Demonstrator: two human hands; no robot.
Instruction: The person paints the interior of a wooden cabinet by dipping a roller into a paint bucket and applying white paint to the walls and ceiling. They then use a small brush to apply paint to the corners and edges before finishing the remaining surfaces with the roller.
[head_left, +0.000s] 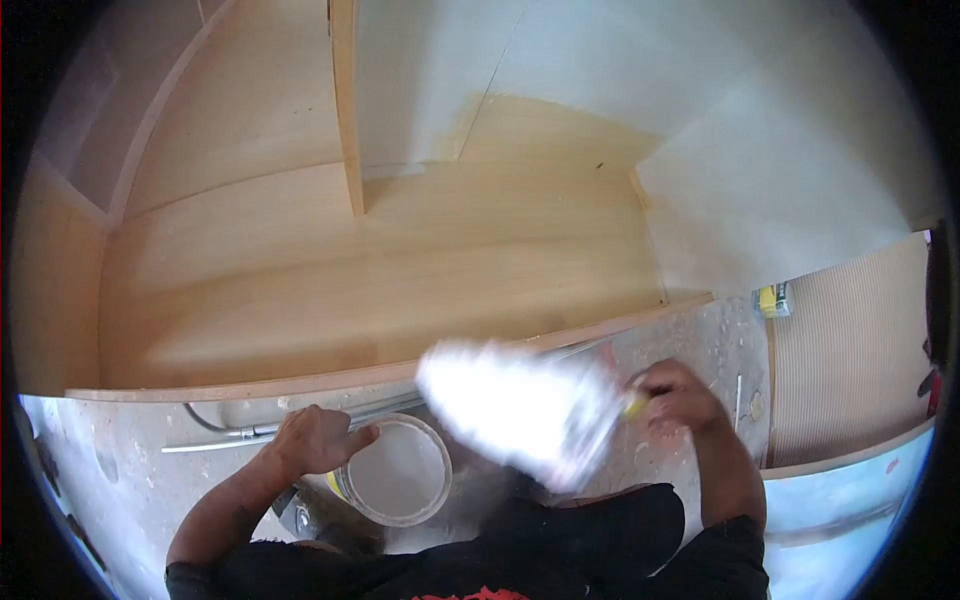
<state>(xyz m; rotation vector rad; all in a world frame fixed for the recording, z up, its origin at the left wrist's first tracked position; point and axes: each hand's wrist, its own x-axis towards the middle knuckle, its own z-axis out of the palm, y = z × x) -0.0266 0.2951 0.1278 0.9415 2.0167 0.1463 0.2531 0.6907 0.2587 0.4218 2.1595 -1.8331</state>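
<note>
My right hand [678, 396] grips the yellow handle of a paint roller [520, 408]. Its white, paint-laden head is blurred and hangs over the floor just right of a paint bucket [400, 472]. The bucket is round and filled with white paint. My left hand [318, 438] rests on its left rim, with the fingers curled over the edge. Ahead stands a wooden cabinet [380, 270] with a bare plywood floor and a back and right side partly coated white.
A metal pipe [300, 426] lies on the dusty concrete floor along the cabinet's front edge. A yellow object [770, 300] sits by the cabinet's right corner. A ribbed panel [850, 350] stands on the right.
</note>
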